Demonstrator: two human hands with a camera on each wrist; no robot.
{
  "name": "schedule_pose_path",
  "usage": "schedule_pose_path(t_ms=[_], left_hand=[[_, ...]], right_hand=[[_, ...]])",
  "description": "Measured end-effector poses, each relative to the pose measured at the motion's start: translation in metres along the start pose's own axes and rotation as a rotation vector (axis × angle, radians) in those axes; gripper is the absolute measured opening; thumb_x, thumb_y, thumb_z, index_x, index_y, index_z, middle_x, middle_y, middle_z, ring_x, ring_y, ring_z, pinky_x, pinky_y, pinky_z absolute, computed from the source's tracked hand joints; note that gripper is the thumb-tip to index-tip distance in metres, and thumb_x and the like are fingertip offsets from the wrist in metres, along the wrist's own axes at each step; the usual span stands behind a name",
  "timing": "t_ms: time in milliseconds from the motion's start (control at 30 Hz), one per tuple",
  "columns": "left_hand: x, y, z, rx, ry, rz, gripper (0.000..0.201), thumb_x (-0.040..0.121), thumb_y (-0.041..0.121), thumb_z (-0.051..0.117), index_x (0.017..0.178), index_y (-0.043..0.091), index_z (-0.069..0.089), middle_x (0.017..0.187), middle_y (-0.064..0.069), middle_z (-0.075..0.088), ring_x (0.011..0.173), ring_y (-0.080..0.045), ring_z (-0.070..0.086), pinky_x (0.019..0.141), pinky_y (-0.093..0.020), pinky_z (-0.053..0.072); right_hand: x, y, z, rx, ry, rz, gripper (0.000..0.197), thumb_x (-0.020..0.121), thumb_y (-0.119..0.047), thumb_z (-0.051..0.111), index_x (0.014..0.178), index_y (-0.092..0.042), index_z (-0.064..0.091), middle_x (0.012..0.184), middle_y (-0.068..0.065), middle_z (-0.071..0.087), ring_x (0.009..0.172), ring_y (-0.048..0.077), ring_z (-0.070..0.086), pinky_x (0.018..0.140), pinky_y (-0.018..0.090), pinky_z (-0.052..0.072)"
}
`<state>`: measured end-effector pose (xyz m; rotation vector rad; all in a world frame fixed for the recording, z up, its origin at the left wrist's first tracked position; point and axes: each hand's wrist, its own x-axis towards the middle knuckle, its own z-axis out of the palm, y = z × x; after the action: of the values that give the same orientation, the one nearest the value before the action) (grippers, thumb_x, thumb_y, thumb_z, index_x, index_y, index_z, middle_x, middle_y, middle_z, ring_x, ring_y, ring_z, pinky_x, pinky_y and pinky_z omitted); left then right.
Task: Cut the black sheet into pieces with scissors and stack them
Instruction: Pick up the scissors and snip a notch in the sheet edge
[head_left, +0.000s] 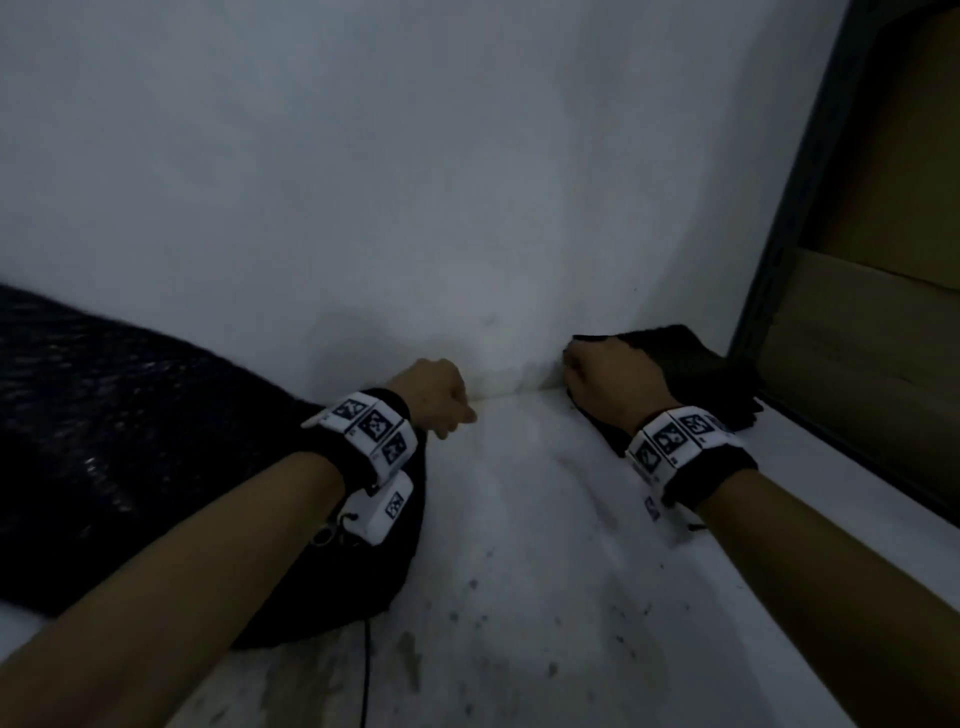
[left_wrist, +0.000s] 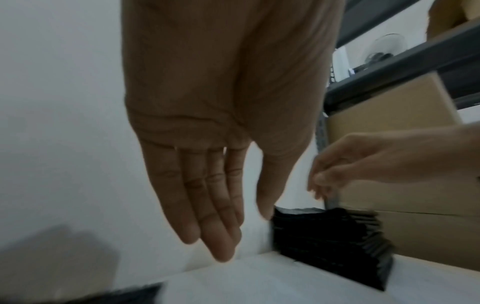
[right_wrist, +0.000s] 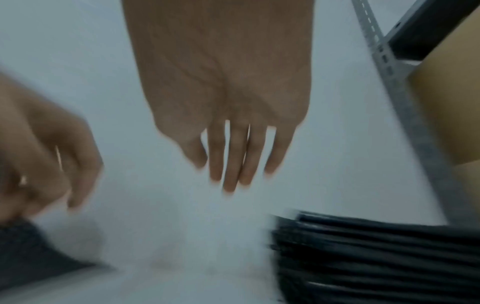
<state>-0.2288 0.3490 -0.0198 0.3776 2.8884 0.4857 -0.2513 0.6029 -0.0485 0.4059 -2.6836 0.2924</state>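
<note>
The left hand (left_wrist: 221, 127) is hanging with straight, relaxed fingers and holding nothing, just above the white surface (head_left: 545, 545) near the wall (head_left: 415, 182). The right hand (right_wrist: 228, 102) is also hanging loose, fingers spread, above the stack of black pieces (head_left: 691, 374), but whether it is touching it I cannot tell. The large black sheet (head_left: 130, 441) is lying under the left forearm. A metal shelf (head_left: 800, 208) with cardboard boxes (head_left: 883, 312) is standing beside the stack.
</note>
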Motion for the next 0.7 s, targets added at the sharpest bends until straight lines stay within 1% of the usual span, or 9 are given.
schedule_pose_path(t_ms=[67,133,167,233,300,367,500,600,700], left_hand=[[-0.028,-0.029,-0.005,0.057,0.044,-0.078,0.028,0.089,0.03,0.071,0.082,0.002,0.072,0.073,-0.008,0.074,0.072,-0.026,0.074,0.071,-0.036,0.062],[-0.058,-0.052,-0.004,0.162,0.053,-0.159,0.033,0.088,0.036,0.071,0.072,0.008,0.064,0.068,-0.006,0.067,0.07,-0.027,0.07,0.071,-0.04,0.062],[-0.072,-0.061,0.0,0.223,0.035,-0.193,0.038,0.089,0.042,0.069,0.07,0.011,0.059,0.069,-0.005,0.063,0.07,-0.026,0.067,0.071,-0.038,0.061],[-0.095,-0.077,0.015,0.299,-0.014,-0.253,0.044,0.088,0.055,0.065,0.08,0.012,0.059,0.078,-0.003,0.059,0.072,-0.021,0.062,0.067,-0.032,0.057],[-0.113,-0.086,0.033,0.334,-0.051,-0.296,0.056,0.086,0.064,0.062,0.104,0.011,0.06,0.094,-0.004,0.058,0.082,-0.02,0.059,0.071,-0.031,0.054],[-0.124,-0.093,0.048,0.325,-0.039,-0.313,0.061,0.087,0.064,0.06,0.115,0.01,0.058,0.102,-0.006,0.058,0.09,-0.023,0.06,0.075,-0.032,0.054],[-0.134,-0.097,0.056,0.346,0.049,-0.281,0.054,0.089,0.055,0.063,0.116,0.008,0.059,0.108,-0.009,0.062,0.096,-0.027,0.064,0.074,-0.035,0.055],[-0.138,-0.093,0.056,0.354,0.096,-0.276,0.056,0.084,0.059,0.067,0.113,0.011,0.059,0.109,-0.008,0.061,0.097,-0.027,0.063,0.071,-0.033,0.051],[-0.139,-0.094,0.048,0.182,0.175,-0.258,0.058,0.076,0.065,0.071,0.101,0.013,0.064,0.103,-0.005,0.063,0.092,-0.024,0.063,0.074,-0.033,0.055]], right_hand=[[-0.006,-0.038,-0.005,0.103,-0.184,0.02,0.023,0.096,-0.039,0.056,0.097,-0.019,0.067,0.094,0.009,0.069,0.084,0.027,0.064,0.076,0.038,0.057],[-0.017,-0.078,-0.006,0.163,-0.376,-0.024,0.023,0.096,-0.043,0.059,0.102,-0.023,0.069,0.097,0.006,0.071,0.086,0.02,0.063,0.079,0.03,0.053],[-0.025,-0.099,-0.006,0.179,-0.452,-0.068,0.024,0.096,-0.042,0.059,0.104,-0.022,0.07,0.099,0.004,0.072,0.089,0.019,0.063,0.08,0.027,0.051],[-0.042,-0.139,-0.001,0.189,-0.576,-0.148,0.028,0.097,-0.04,0.059,0.111,-0.019,0.072,0.111,0.003,0.072,0.101,0.022,0.063,0.088,0.03,0.05],[-0.057,-0.172,0.01,0.168,-0.666,-0.187,0.035,0.099,-0.042,0.056,0.122,-0.017,0.067,0.123,0.006,0.067,0.111,0.026,0.06,0.096,0.036,0.049],[-0.07,-0.193,0.025,0.143,-0.721,-0.193,0.044,0.099,-0.046,0.054,0.13,-0.015,0.059,0.13,0.009,0.061,0.116,0.028,0.057,0.097,0.038,0.048],[-0.088,-0.208,0.045,0.062,-0.772,-0.171,0.06,0.093,-0.051,0.063,0.137,-0.012,0.05,0.136,0.011,0.051,0.123,0.029,0.051,0.1,0.037,0.045],[-0.096,-0.204,0.048,0.041,-0.766,-0.16,0.069,0.086,-0.056,0.069,0.139,-0.017,0.05,0.138,0.007,0.05,0.126,0.027,0.05,0.105,0.041,0.044],[-0.1,-0.195,0.042,-0.001,-0.768,-0.148,0.073,0.085,-0.06,0.068,0.141,-0.018,0.048,0.141,0.006,0.048,0.126,0.027,0.05,0.105,0.043,0.045]])
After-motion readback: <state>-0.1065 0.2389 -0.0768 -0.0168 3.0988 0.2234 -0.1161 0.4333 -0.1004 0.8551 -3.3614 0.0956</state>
